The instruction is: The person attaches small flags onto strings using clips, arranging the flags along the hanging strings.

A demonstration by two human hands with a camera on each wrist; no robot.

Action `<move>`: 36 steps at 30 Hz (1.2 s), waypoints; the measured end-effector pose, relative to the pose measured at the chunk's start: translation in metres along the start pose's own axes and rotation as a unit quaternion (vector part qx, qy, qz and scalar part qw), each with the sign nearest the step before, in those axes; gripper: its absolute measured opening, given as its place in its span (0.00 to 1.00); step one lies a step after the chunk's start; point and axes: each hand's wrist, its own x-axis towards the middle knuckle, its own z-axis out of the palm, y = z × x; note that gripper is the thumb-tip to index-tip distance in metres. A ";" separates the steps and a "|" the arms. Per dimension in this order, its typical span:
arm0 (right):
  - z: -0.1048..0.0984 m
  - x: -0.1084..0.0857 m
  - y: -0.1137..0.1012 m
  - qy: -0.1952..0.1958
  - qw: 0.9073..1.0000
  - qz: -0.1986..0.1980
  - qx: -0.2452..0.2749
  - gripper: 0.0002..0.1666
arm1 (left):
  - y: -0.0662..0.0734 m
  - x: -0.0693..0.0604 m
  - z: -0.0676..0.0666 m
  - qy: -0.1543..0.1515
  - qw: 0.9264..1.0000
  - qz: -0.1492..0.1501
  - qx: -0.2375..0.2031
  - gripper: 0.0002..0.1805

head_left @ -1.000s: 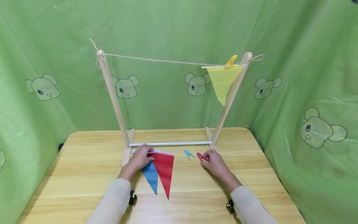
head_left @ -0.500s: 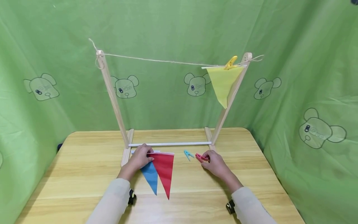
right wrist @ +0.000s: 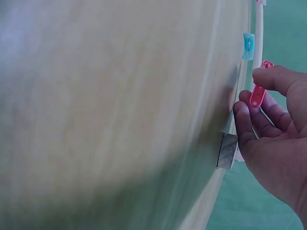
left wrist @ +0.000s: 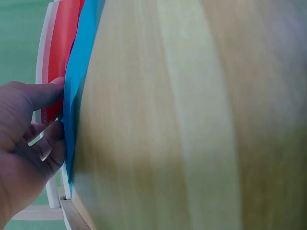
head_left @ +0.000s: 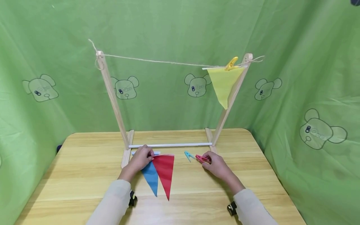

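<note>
My left hand [head_left: 141,158] pinches the red triangular flag [head_left: 164,172] near the left end of its white top edge. Partly under that flag lies a blue triangular flag [head_left: 150,176] on the table. Between thumb and fingers, my right hand [head_left: 215,163] holds a red clothespin [right wrist: 259,93] just above the tabletop. A light-blue clothespin [head_left: 189,156] lies a little to its left, apart from the hand. On the string [head_left: 157,60], a yellow clothespin [head_left: 232,63] holds up a yellow triangular flag [head_left: 223,82] near the right post.
Two wooden posts [head_left: 112,97] carry the string, and a white rod [head_left: 171,145] joins their feet low over the table [head_left: 84,175]. Green curtains [head_left: 168,31] with bear drawings surround the back and sides.
The red clothespin has turned slightly in my right hand, its tip shifting left toward the light-blue one. The red flag's top edge has tilted a little. The left hand stays nearly still.
</note>
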 end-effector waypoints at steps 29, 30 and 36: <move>-0.005 -0.003 -0.003 0.028 0.997 0.018 0.076 0.15 | 0.006 -0.004 -0.009 0.029 0.991 -0.027 -0.125 0.07; -0.005 -0.004 -0.003 0.030 0.997 0.018 0.076 0.15 | 0.006 -0.004 -0.009 0.029 0.990 -0.029 -0.135 0.06; -0.009 -0.007 -0.004 0.042 0.995 0.014 0.090 0.16 | 0.007 -0.007 -0.008 0.026 0.983 -0.036 -0.176 0.06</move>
